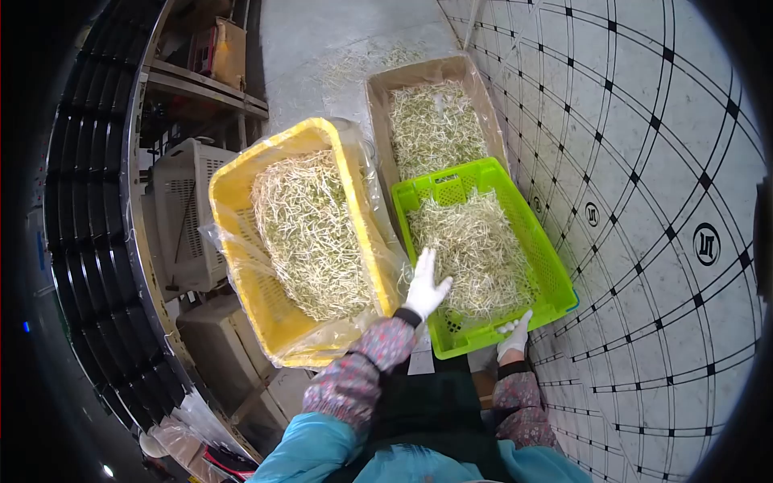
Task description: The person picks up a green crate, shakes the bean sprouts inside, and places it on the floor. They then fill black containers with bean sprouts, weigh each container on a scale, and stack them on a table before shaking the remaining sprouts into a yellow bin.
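A bright green plastic basket (555, 278) lies in front of me, holding a heap of bean sprouts (471, 253). My left hand (427, 286), in a white glove, reaches over the basket's left side with its fingers stretched out, beside the sprouts. With its fingers hooked over the near rim, my right hand (514, 334), also gloved in white, grips the basket at its near right. To the left stands a yellow crate (228, 217) lined with clear plastic, which holds a larger pile of sprouts (314, 241).
Behind the green basket is a cardboard box (386, 121) with more sprouts, partly covered by the basket. Loose sprouts (354, 68) are scattered on the floor. White crates (189, 209) stand under the bench at left. A patterned tile wall (628, 201) runs along the right.
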`<action>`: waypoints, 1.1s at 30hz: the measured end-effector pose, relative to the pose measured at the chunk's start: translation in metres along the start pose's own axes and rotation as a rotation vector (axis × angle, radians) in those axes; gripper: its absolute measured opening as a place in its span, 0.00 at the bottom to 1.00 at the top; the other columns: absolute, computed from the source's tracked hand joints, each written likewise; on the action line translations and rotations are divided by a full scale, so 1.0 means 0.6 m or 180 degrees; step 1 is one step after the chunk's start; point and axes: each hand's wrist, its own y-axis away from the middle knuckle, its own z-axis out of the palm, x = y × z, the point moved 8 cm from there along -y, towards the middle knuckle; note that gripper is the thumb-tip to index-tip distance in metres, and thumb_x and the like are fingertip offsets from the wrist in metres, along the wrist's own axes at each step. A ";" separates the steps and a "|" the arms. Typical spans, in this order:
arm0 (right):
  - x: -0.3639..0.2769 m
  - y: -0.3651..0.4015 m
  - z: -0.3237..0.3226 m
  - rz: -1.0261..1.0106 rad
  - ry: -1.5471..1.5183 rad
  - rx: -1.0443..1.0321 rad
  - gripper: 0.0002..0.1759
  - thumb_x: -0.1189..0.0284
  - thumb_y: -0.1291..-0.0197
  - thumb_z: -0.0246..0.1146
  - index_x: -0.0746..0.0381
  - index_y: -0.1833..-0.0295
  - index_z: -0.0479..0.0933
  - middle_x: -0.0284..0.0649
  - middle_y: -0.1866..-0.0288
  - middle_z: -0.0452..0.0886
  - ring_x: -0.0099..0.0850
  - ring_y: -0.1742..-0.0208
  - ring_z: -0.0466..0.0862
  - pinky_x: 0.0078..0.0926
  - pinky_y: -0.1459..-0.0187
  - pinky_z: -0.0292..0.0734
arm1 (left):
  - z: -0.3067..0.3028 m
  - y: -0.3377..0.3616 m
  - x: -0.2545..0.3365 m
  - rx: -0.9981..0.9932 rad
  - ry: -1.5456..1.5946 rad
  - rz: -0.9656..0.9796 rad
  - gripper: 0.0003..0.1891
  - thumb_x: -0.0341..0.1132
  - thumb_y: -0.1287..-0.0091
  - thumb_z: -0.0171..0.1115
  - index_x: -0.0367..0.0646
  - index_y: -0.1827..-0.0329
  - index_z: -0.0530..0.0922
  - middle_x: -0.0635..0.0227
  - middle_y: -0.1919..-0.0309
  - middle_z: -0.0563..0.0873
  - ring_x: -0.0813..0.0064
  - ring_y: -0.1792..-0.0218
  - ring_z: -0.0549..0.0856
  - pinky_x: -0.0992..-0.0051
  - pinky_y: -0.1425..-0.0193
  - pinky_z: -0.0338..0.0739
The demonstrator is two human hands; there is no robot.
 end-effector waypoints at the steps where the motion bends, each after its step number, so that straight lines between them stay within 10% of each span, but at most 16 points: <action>1: -0.004 0.008 0.000 -0.0005 0.0013 0.0021 0.28 0.40 0.37 0.58 0.51 0.69 0.60 0.25 0.81 0.57 0.21 0.83 0.61 0.21 0.82 0.61 | 0.036 -0.017 -0.060 0.0131 -0.0457 -0.0215 0.46 0.44 0.38 0.66 0.35 0.23 0.51 0.41 0.25 0.56 0.48 0.24 0.55 0.63 0.21 0.51; 5: -0.010 0.007 -0.014 0.0029 -0.0098 -0.0107 0.27 0.40 0.36 0.58 0.50 0.71 0.60 0.25 0.83 0.57 0.22 0.84 0.60 0.22 0.81 0.62 | 0.063 0.011 -0.191 0.0889 0.0187 -0.1934 0.47 0.47 0.45 0.72 0.26 0.30 0.58 0.39 0.35 0.72 0.53 0.34 0.73 0.62 0.30 0.67; 7: -0.009 0.003 -0.019 0.0027 -0.0110 -0.0209 0.27 0.40 0.36 0.57 0.50 0.71 0.60 0.25 0.84 0.57 0.22 0.85 0.60 0.23 0.81 0.62 | 0.129 0.034 -0.310 0.0687 0.1764 -0.2865 0.22 0.40 0.44 0.73 0.31 0.55 0.79 0.58 0.67 0.85 0.65 0.72 0.83 0.65 0.66 0.80; 9: -0.013 0.011 -0.033 0.0115 -0.0092 -0.0173 0.28 0.40 0.36 0.57 0.49 0.73 0.59 0.24 0.85 0.56 0.22 0.85 0.59 0.23 0.81 0.62 | 0.160 0.045 -0.312 0.0143 0.2078 -0.3190 0.13 0.35 0.44 0.70 0.34 0.61 0.82 0.59 0.70 0.85 0.68 0.74 0.83 0.68 0.69 0.78; 20: -0.053 0.131 -0.042 0.0187 -0.0921 -0.0832 0.29 0.44 0.33 0.57 0.45 0.80 0.53 0.19 0.87 0.51 0.19 0.87 0.55 0.23 0.76 0.62 | -0.028 0.051 -0.023 0.0632 0.0475 -0.1801 0.17 0.39 0.49 0.68 0.38 0.58 0.82 0.57 0.71 0.87 0.61 0.68 0.87 0.67 0.60 0.79; 26: -0.117 0.218 0.024 -0.0184 -0.0994 -0.1562 0.29 0.46 0.31 0.55 0.45 0.81 0.53 0.19 0.86 0.49 0.16 0.87 0.53 0.19 0.79 0.57 | -0.166 0.082 0.191 0.1136 0.1278 -0.0660 0.25 0.26 0.46 0.63 0.36 0.41 0.75 0.68 0.66 0.83 0.80 0.69 0.79 0.77 0.63 0.76; 30: -0.089 0.241 0.037 0.0688 -0.1350 -0.2684 0.29 0.46 0.31 0.54 0.44 0.81 0.54 0.19 0.86 0.48 0.15 0.87 0.51 0.14 0.79 0.53 | -0.227 0.234 0.305 0.1814 0.0507 0.0128 0.32 0.25 0.48 0.63 0.39 0.36 0.69 0.63 0.60 0.83 0.71 0.62 0.83 0.73 0.55 0.79; 33: -0.048 0.293 0.087 0.1721 -0.1750 -0.3310 0.29 0.45 0.31 0.54 0.45 0.81 0.54 0.19 0.86 0.47 0.16 0.87 0.49 0.17 0.79 0.51 | -0.255 0.288 0.278 0.1548 0.1083 -0.0732 0.30 0.27 0.51 0.64 0.38 0.41 0.70 0.56 0.56 0.83 0.64 0.56 0.84 0.69 0.49 0.78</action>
